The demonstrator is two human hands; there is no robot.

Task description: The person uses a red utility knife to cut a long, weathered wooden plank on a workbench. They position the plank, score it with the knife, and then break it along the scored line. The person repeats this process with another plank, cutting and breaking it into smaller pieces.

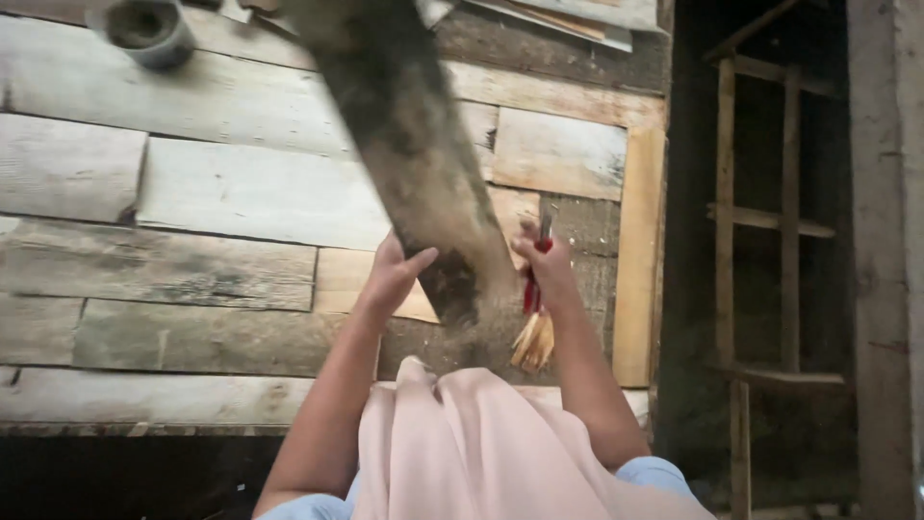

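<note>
A long, dirty grey wooden plank slants from the top of the view down toward my lap. My left hand grips its lower left edge, thumb laid across the face. My right hand rests against the plank's right edge and holds a red-handled brush whose pale bristles point downward. The plank's lower end looks dark and blurred. A pale pink cloth covers my lap under both hands.
A platform of worn wooden boards lies beneath. A round grey tin stands at the far left. On the right a wooden ladder-like frame stands in a dark gap beside a concrete post.
</note>
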